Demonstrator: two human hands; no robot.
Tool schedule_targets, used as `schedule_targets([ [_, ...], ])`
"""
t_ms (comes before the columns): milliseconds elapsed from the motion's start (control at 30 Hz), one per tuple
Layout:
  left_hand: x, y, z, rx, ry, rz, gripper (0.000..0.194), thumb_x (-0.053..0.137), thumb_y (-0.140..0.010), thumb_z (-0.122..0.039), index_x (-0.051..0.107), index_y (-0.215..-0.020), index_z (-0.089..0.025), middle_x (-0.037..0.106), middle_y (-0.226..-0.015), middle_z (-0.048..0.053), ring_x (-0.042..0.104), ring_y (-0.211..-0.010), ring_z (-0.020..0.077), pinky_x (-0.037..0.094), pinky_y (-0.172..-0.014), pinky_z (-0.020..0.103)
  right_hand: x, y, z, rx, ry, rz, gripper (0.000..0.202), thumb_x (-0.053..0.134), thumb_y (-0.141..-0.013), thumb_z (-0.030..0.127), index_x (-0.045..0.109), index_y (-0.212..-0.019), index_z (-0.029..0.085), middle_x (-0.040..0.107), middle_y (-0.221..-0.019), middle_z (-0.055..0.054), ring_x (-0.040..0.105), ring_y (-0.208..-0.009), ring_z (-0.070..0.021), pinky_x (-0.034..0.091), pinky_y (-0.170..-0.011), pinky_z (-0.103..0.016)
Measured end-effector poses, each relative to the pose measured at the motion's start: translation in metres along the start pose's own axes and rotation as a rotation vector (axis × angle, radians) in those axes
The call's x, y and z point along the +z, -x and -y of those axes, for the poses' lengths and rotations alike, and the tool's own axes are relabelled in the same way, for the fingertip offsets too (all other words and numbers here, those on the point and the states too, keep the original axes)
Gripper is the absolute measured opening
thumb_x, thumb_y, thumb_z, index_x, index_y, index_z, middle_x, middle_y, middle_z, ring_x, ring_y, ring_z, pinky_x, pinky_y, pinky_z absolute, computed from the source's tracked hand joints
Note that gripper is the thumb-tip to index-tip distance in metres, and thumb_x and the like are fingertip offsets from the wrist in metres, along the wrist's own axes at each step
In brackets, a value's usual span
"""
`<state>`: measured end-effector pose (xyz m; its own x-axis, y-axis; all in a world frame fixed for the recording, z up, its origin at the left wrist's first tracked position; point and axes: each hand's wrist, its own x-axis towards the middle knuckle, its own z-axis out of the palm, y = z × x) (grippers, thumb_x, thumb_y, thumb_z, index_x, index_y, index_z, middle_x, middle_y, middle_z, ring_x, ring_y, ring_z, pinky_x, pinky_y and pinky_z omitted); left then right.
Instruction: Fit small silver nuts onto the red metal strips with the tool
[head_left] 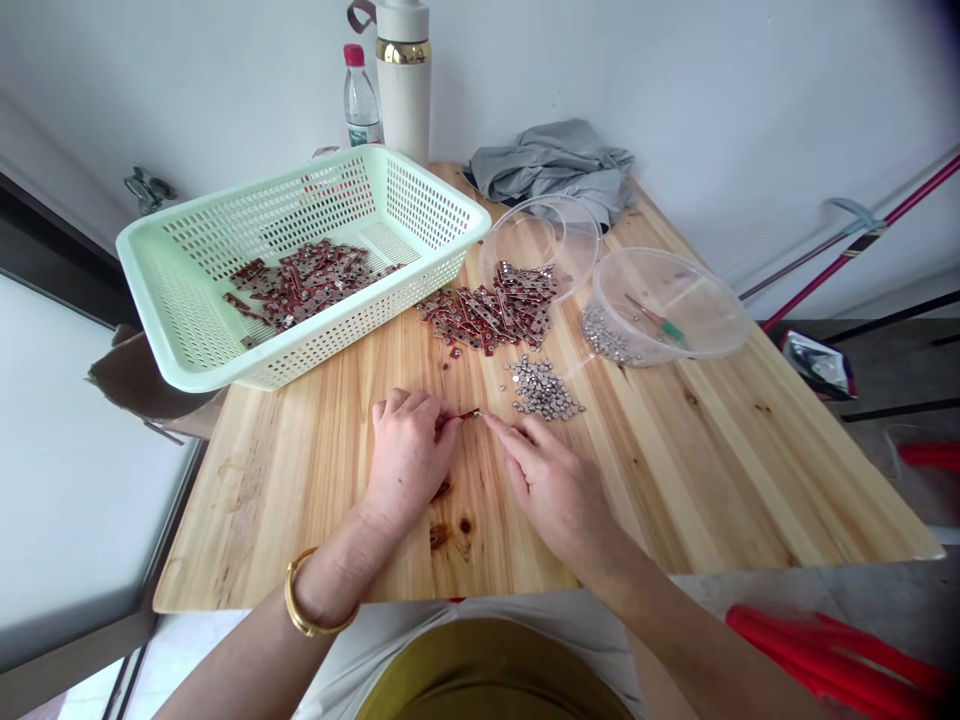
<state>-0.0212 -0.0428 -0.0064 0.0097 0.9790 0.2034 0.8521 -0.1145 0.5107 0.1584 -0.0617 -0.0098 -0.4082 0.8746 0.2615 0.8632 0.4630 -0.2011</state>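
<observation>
My left hand, a gold bangle on its wrist, rests on the table and pinches one end of a small reddish-brown strip. At the strip's other end are the closed fingertips of my right hand; what they pinch is too small to make out. Just beyond my right hand lies a loose spread of small round silvery metal pieces. Behind them is a heap of similar reddish-brown strips with metal dots.
A pale green perforated basket holding more strips stands back left. Right of the heap, a clear round tub contains metal pieces and a green-handled tool. A clear lid, grey cloth, white flask and plastic bottle are behind.
</observation>
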Motion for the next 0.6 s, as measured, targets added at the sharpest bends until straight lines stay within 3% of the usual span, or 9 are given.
schedule_targets([
  [167,0.000,-0.001,-0.001,-0.012,0.004,0.011,0.010,0.064,-0.084,-0.020,0.066,-0.075,-0.021,0.070,-0.080,0.002,0.056,-0.088,0.0246,0.034,-0.077,0.038,0.004,0.005,0.004,-0.029,0.138,-0.020,0.051,0.042,-0.092,0.007,0.053,-0.138,0.026,0.063,-0.090,-0.006,0.060,-0.070,-0.0171,0.048,-0.055,-0.028],
  [467,-0.003,-0.002,-0.004,-0.020,0.003,0.038,0.011,0.063,-0.084,-0.018,0.066,-0.074,-0.021,0.069,-0.078,0.002,0.056,-0.086,0.0245,0.035,-0.077,0.038,0.004,0.005,0.012,-0.070,0.295,0.027,0.056,0.038,-0.087,0.001,0.052,-0.139,0.017,0.064,-0.092,-0.009,0.060,-0.068,-0.0182,0.046,-0.047,-0.030],
  [600,-0.002,-0.001,-0.002,-0.012,-0.007,0.019,0.010,0.064,-0.084,-0.019,0.066,-0.074,-0.021,0.069,-0.079,0.002,0.056,-0.087,0.0245,0.036,-0.078,0.038,0.002,0.002,0.008,-0.034,0.187,0.042,0.053,0.039,-0.089,0.003,0.053,-0.137,0.020,0.065,-0.094,-0.007,0.062,-0.069,-0.0167,0.049,-0.052,-0.028],
])
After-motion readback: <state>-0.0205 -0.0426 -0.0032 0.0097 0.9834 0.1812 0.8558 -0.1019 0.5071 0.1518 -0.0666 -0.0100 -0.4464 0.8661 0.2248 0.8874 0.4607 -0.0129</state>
